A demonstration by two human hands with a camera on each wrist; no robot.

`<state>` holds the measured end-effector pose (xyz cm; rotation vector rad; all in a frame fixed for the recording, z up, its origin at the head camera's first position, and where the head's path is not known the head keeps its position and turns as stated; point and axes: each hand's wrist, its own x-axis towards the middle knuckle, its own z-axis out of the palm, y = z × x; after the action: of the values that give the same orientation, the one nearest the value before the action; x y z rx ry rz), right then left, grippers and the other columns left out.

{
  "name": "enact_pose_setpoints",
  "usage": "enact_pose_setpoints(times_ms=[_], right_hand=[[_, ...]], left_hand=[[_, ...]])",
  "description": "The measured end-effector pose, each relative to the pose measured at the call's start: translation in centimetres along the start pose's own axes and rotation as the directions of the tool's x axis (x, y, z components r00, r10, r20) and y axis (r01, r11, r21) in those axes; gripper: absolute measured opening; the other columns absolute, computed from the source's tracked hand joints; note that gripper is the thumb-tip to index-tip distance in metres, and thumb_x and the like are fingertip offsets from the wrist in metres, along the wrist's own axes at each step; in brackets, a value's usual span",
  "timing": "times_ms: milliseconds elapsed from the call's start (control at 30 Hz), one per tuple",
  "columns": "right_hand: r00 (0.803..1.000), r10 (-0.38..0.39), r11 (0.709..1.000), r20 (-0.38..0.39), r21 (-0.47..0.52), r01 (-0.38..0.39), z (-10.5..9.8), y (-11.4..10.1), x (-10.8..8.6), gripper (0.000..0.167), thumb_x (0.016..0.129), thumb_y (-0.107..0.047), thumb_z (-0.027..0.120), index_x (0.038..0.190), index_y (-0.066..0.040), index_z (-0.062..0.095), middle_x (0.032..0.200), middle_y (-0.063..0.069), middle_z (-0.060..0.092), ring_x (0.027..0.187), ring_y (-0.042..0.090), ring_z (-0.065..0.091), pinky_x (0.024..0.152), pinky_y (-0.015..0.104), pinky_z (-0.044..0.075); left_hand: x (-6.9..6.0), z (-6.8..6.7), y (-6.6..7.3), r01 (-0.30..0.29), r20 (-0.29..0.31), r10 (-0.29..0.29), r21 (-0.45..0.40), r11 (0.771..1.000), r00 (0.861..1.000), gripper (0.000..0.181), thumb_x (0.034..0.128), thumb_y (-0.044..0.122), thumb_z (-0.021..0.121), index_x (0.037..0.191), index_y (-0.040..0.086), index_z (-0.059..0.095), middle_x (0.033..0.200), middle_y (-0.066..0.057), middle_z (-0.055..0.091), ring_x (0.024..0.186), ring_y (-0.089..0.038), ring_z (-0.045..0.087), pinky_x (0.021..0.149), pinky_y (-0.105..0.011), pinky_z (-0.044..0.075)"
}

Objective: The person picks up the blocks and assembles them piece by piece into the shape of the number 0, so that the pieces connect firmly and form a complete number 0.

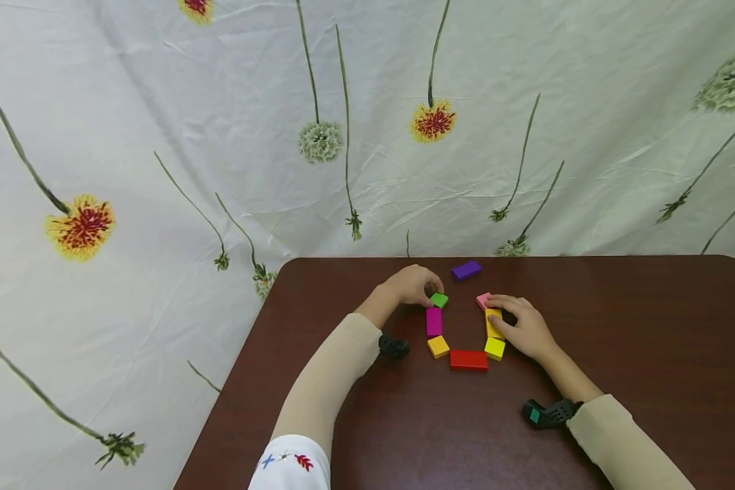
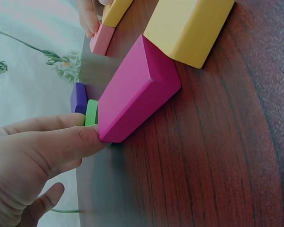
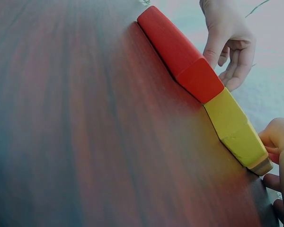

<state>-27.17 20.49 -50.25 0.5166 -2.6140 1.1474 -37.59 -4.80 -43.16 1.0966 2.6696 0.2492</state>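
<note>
In the head view my left hand (image 1: 414, 284) pinches a small green block (image 1: 439, 300) between thumb and fingers, at the far end of a magenta block (image 1: 434, 322). The left wrist view shows the thumb beside the magenta block's end, partly hiding the green one. My right hand (image 1: 525, 328) rests over the opposite side, its fingertips touching a small pink block (image 1: 482, 301) and its thumb on a longer yellow block (image 1: 493, 324). All these blocks lie on the table.
An orange-yellow block (image 1: 438, 346), a red block (image 1: 468, 361) and a bright yellow block (image 1: 495, 348) form the near side of a U-shaped outline. A purple block (image 1: 466, 271) lies apart near the far edge of the brown table (image 1: 416, 422). Behind hangs a flowered cloth (image 1: 380, 177).
</note>
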Motion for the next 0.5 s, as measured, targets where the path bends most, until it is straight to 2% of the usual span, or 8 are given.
enact_pose_setpoints(times_ms=[333,500], right_hand=[[1.0,-0.012,1.0,-0.011,-0.004,0.012,0.11,0.14,0.09,0.031,0.091,-0.013,0.065,0.12,-0.002,0.067,0.132,0.018,0.058,0.113,0.036,0.05,0.095,0.059,0.037],[1.0,-0.01,1.0,-0.01,-0.005,0.01,0.07,0.18,0.09,0.031,0.091,-0.013,0.064,0.121,-0.003,0.067,0.132,0.018,0.058,0.113,0.036,0.05,0.095,0.059,0.037]], left_hand=[[-0.19,-0.19,-0.13,0.01,0.016,-0.01,-0.014,1.0,1.0,0.032,0.0855,0.019,0.077,0.117,0.015,0.071,0.113,0.0,0.069,0.106,-0.016,0.06,0.092,-0.029,0.046],[-0.6,-0.06,-0.28,0.036,0.004,-0.036,0.018,0.999,0.999,0.035,0.0889,0.014,0.071,0.124,0.018,0.068,0.121,0.002,0.066,0.113,-0.017,0.058,0.095,-0.032,0.044]])
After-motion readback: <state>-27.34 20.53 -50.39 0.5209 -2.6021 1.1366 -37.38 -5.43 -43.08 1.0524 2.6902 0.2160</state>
